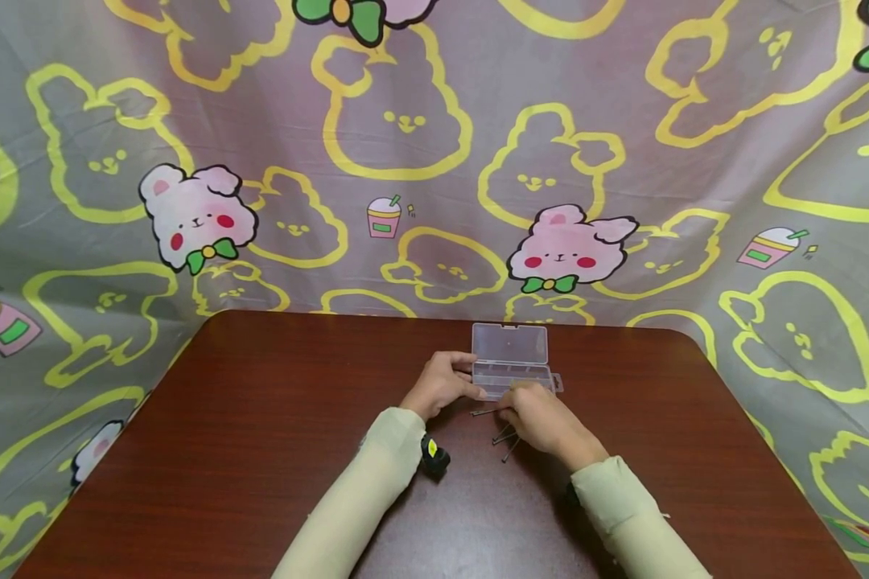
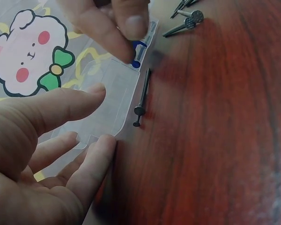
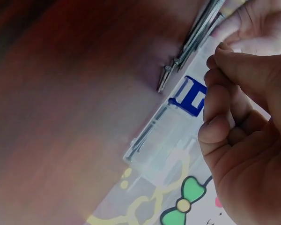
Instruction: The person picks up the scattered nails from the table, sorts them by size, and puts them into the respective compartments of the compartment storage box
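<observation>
A clear plastic box [image 1: 507, 374] stands with its hinged lid [image 1: 510, 344] raised. My left hand [image 1: 442, 384] grips its left end, thumb at the front corner and fingers toward the hinge. Over the box's front right part is my right hand [image 1: 539, 414], fingers curled and thumb tip near the index finger; I cannot tell whether something is pinched there. Thin nails [image 3: 147, 131] lie inside along the front compartment, near a blue piece [image 3: 189, 96]. Two nails [image 2: 141, 101] lie on the table along the box's front edge. Several more nails [image 2: 185, 26] are scattered nearer the right hand.
The dark red wooden table [image 1: 275, 418] has rounded far corners. Behind it hangs a grey curtain [image 1: 434, 104] with cartoon bunny prints, close to the far table edge. A small black device [image 1: 434, 458] is on the left wrist.
</observation>
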Available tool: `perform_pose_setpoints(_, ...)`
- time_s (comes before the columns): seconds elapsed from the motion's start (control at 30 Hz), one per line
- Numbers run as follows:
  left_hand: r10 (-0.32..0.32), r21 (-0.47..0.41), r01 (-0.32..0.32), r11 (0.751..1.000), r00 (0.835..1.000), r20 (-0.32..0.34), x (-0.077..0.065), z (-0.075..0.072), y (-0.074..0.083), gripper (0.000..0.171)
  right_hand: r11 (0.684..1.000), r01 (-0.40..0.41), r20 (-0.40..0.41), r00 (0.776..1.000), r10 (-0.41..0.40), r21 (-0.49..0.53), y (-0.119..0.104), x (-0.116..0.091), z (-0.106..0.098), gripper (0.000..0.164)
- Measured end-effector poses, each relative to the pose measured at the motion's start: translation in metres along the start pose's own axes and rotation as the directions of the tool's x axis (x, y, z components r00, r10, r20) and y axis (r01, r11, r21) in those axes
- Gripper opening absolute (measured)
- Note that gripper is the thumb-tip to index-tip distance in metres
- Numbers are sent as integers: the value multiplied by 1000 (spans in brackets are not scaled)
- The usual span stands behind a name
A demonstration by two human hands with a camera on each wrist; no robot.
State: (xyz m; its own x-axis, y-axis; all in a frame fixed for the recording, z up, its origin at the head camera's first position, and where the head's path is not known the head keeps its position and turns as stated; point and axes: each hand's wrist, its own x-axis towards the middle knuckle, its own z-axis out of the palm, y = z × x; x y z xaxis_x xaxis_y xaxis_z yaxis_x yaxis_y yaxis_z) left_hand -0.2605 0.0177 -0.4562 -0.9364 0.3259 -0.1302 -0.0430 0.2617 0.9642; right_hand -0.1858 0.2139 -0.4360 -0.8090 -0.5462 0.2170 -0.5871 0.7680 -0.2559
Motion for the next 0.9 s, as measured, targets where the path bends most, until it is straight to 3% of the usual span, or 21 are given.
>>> perform_pose_setpoints(0.4,3,-2,-3,1000,1000,4,-1,-1,1,67,990,2,104,994,13,-142,-6,14,5,10)
perform_pose_setpoints(0.57,4,-1,-4,1000,1000,15,-2,0,2,69,984,6,117,993,15,-177,-6,14,6,18)
perform_pose_setpoints(0.77,2,5,-2,1000,1000,6,-2,-1,2,68,979,85,126,990,-62,-187,-6,14,6,25)
perform_pose_setpoints(0.9,8,3,-8,1000,1000,10,-1,-1,1,68,959,148,170,980,-108,-242,-7,15,5,17)
